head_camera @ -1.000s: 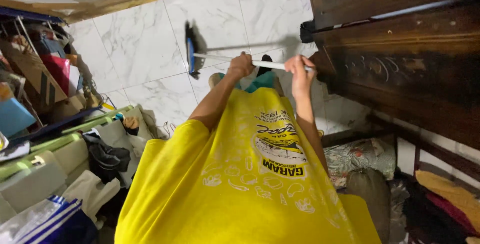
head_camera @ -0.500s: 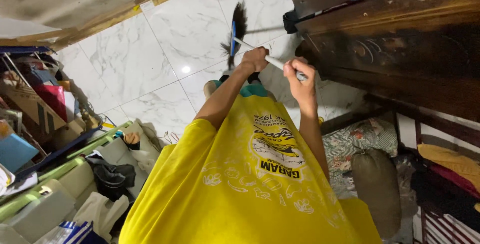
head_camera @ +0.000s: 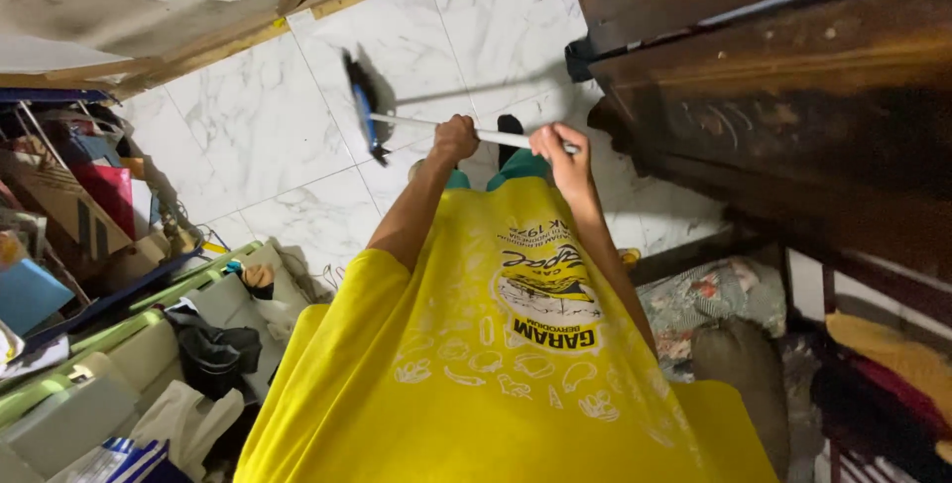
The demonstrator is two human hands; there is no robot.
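Head view, one entry per item.

Broom [head_camera: 397, 118]: white handle, blue head with dark bristles, blurred. It lies over the white marble floor [head_camera: 268, 116], ahead of my yellow shirt [head_camera: 496, 344]. Long axis runs nearly level across the picture; the head points away from the dark wooden cabinet [head_camera: 783, 96], the handle end toward it.

My left hand [head_camera: 455, 138]: fist wrapped fully around the handle, on the side nearer the broom head.

My right hand [head_camera: 560, 149]: fingers curled shut on the handle near its end, just beside the cabinet.

Risks, as I judge them: the handle end could knock the cabinet, being so close to it; a wide stroke away from the cabinet could catch the cluttered boxes and bags [head_camera: 89, 245].
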